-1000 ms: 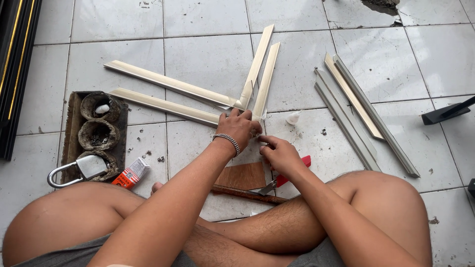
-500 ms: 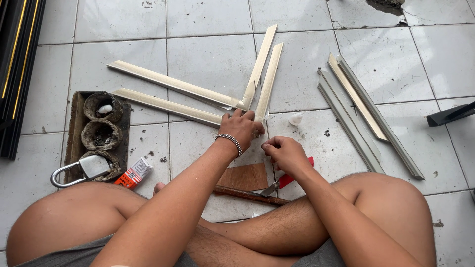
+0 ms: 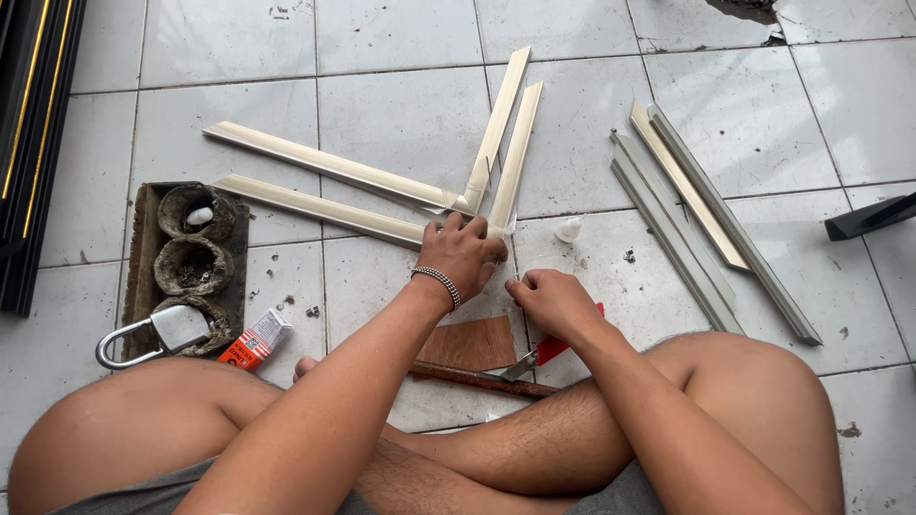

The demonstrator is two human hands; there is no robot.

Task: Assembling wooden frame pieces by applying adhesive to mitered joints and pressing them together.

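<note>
Left hand (image 3: 465, 253) over hidden frame-strip (image 3: 315, 210) corner.

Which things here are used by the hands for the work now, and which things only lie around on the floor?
In hand:
- left hand pressing the joined pale frame strips
- right hand at the same corner

Lying about:
- spare strips
- padlock
- small orange tube box
- brown board
- red-handled pliers
- dark tray with cups

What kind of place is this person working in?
Probably an informal framing workspace on a tiled floor: mitred moulding strips lie around, the left hand presses a corner joint, and dark finished mouldings lie at the side.
</note>
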